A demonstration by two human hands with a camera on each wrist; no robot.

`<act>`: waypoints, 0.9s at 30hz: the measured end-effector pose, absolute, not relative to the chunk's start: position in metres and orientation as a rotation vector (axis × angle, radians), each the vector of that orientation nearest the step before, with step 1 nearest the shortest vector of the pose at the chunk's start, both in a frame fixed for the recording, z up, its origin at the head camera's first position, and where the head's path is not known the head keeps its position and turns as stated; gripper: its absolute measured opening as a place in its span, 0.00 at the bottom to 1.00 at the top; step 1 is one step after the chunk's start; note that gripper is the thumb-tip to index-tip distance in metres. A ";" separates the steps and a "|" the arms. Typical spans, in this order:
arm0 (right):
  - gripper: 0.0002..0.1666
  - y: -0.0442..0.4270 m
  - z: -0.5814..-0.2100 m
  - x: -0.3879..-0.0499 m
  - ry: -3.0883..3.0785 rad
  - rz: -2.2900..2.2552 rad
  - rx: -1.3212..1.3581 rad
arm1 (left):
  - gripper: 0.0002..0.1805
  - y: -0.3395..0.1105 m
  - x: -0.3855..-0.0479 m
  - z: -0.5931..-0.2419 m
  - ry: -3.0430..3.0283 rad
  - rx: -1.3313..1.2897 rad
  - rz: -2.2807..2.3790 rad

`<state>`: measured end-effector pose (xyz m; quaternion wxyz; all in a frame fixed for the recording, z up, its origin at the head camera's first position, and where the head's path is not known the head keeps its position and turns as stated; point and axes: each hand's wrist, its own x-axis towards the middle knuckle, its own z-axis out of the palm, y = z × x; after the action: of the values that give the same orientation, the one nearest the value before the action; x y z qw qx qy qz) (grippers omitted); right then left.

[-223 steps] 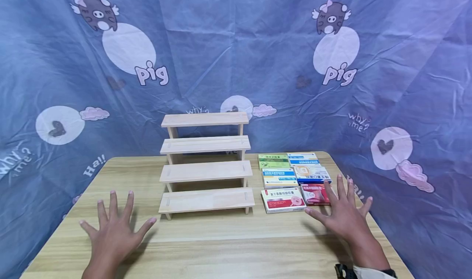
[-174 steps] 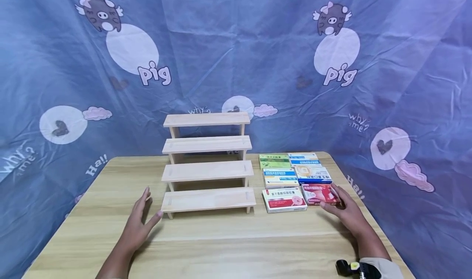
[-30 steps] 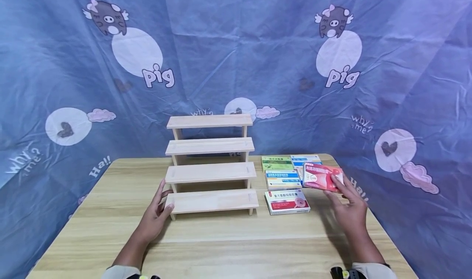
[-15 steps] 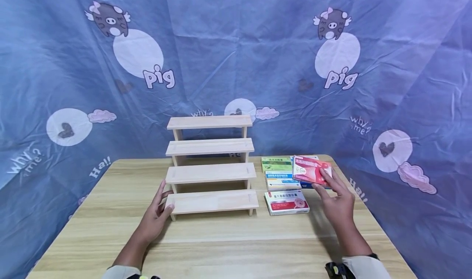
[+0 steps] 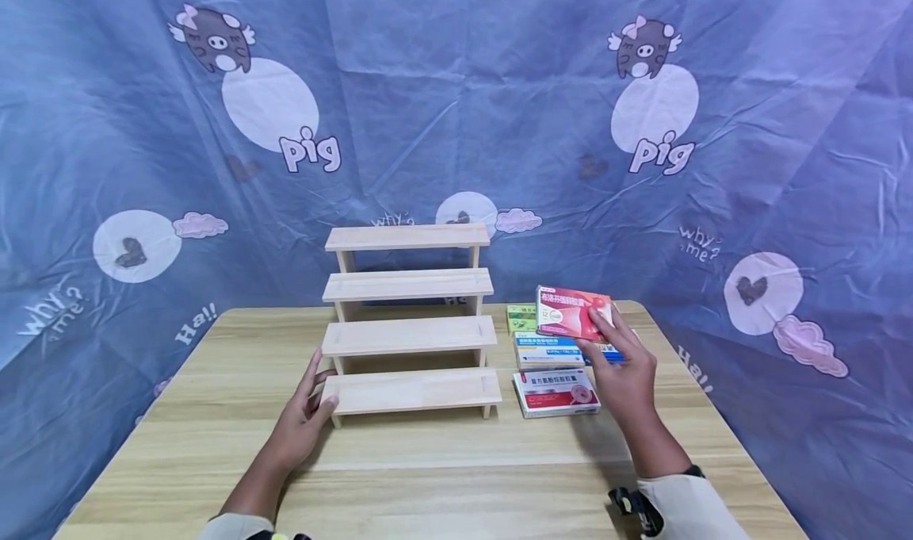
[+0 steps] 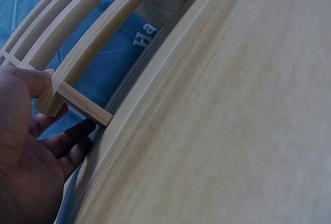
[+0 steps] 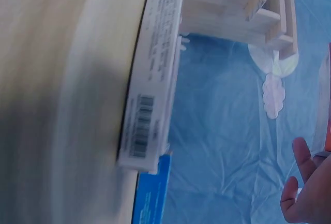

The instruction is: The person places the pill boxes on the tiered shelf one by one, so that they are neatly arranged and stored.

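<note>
Thumb and fingers of the right hand (image 5: pixel 626 372) pinch the red box (image 5: pixel 567 312) by its right end, off the table (image 5: pixel 428 500), at the rack's (image 5: pixel 410 336) three o'clock. The left hand (image 5: pixel 299 423) grips the rack at its eight o'clock corner, thumb on top. From the red box, the green box (image 5: pixel 521 320) peeks out at nine o'clock, the blue-white box (image 5: pixel 548 354) at seven, the white box (image 5: pixel 556 393) near six.

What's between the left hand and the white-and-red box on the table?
The lowest wooden step, which the left hand grips, then a narrow bare strip of table, in the head view.
</note>
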<state>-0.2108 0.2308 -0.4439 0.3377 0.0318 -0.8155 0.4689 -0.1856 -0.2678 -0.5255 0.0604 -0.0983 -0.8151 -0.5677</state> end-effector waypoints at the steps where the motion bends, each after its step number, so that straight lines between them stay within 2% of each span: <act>1: 0.34 0.229 -0.443 -0.212 -2.120 1.223 0.089 | 0.47 -0.268 -0.186 -0.525 -2.467 -0.294 -1.721; 27: 0.34 0.165 -0.396 -0.244 -2.109 1.256 0.308 | 0.47 -0.269 -0.185 -0.523 -2.510 -0.271 -1.678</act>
<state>-0.2436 0.1652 -0.3961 0.3276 0.1175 -0.8055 0.4797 -0.1853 -0.2692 -0.5232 0.0549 -0.0894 -0.8268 -0.5526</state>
